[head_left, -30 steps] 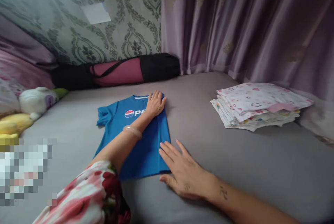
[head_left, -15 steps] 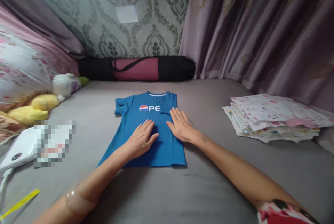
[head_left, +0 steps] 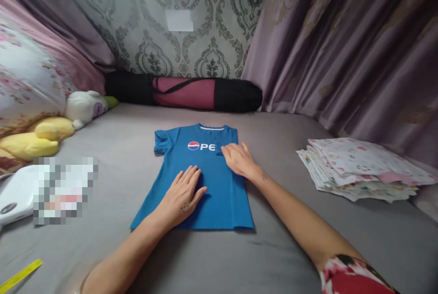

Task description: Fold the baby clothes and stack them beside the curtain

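A blue T-shirt (head_left: 212, 180) lies flat on the grey bed sheet (head_left: 280, 248), collar pointing away from me. Its right side is folded inward, so the white chest print shows only a round logo and the letters "PE". My left hand (head_left: 185, 193) rests palm down on the lower middle of the shirt, fingers outstretched. On the folded right side, by the sleeve, lies my right hand (head_left: 239, 159), its fingers bent a little toward the print and holding nothing that I can see. The left sleeve (head_left: 162, 141) of the shirt sticks out to the side.
Folded patterned cloths (head_left: 366, 168) are stacked at the right. A black and maroon roll bag (head_left: 185, 93) lies along the wall. Plush toys (head_left: 85, 107), a floral pillow (head_left: 30, 75), a white device (head_left: 20, 193) and a yellow strip (head_left: 20, 275) are at the left.
My right hand has turned inward, its fingertips shifting from the shirt's right edge toward the sleeve and print. My left hand stays flat on the shirt. The view has shifted slightly.
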Demonstrator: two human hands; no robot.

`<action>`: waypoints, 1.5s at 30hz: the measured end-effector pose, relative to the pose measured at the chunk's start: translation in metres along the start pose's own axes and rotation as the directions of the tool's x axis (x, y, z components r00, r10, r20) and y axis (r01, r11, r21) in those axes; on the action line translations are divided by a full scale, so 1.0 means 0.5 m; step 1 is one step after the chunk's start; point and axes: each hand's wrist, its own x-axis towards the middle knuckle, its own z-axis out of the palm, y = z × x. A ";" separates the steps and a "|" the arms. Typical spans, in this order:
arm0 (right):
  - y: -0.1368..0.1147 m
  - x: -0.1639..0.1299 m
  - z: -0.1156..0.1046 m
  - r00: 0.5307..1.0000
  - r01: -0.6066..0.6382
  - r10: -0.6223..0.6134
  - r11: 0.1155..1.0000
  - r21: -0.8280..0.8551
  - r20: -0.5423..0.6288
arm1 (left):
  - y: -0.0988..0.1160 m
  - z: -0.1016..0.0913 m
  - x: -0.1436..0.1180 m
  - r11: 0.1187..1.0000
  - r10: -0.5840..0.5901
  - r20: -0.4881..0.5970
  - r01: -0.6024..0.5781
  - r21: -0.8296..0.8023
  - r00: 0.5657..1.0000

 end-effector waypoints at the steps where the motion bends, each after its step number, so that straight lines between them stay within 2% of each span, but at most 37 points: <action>1: 0.001 0.023 -0.001 1.000 -0.017 0.017 1.000 -0.003 -0.019 | -0.001 0.000 -0.001 1.000 -0.001 -0.008 0.001 0.006 1.000; 4: 0.010 0.089 0.014 0.998 -0.060 0.060 0.998 -0.010 -0.016 | -0.003 0.000 -0.002 1.000 -0.007 -0.020 0.007 0.015 1.000; 7: 0.017 0.128 0.043 0.993 -0.116 0.116 0.993 -0.007 0.029 | -0.007 -0.001 -0.002 1.000 -0.021 -0.020 0.021 0.023 1.000; 13: 0.018 0.137 0.078 0.989 -0.149 0.148 0.988 -0.039 -0.017 | -0.016 -0.006 -0.001 0.997 -0.058 -0.012 0.058 0.046 0.998; 16: 0.020 0.141 0.071 0.989 -0.150 0.150 0.989 -0.017 -0.005 | -0.019 -0.007 -0.001 0.996 -0.069 -0.025 0.070 0.046 0.997; 19: 0.030 0.135 0.053 0.988 -0.144 0.140 0.988 0.059 0.057 | -0.021 -0.007 -0.001 0.996 -0.079 -0.039 0.080 0.041 0.996; 23: 0.036 0.082 0.037 0.992 -0.104 0.094 0.988 0.117 0.088 | -0.021 -0.015 0.000 0.994 -0.106 -0.037 0.107 0.026 0.994; 28: 0.006 0.006 0.058 0.995 -0.087 0.086 0.996 0.035 0.043 | -0.018 -0.023 0.000 0.993 -0.116 -0.004 0.116 0.018 0.993; 32: -0.008 0.001 0.072 0.995 -0.102 0.102 0.995 0.006 -0.014 | -0.018 -0.023 -0.001 0.993 -0.119 0.013 0.118 0.021 0.993; 36: -0.010 -0.008 0.063 0.989 -0.134 0.135 0.991 0.027 -0.059 | -0.021 -0.023 -0.001 0.994 -0.108 0.001 0.108 0.018 0.994; 38: -0.016 -0.037 0.054 0.993 -0.115 0.116 0.993 0.037 -0.031 | -0.023 -0.024 -0.001 0.995 -0.104 -0.006 0.104 0.011 0.995; 42: -0.041 -0.131 0.041 0.996 -0.005 -0.001 0.998 0.070 0.087 | -0.026 -0.026 -0.002 0.995 -0.104 -0.002 0.104 0.008 0.995; 45: -0.061 -0.192 0.039 0.991 0.032 -0.044 0.995 0.094 0.124 | -0.031 -0.023 -0.003 0.995 -0.100 -0.015 0.100 -0.001 0.995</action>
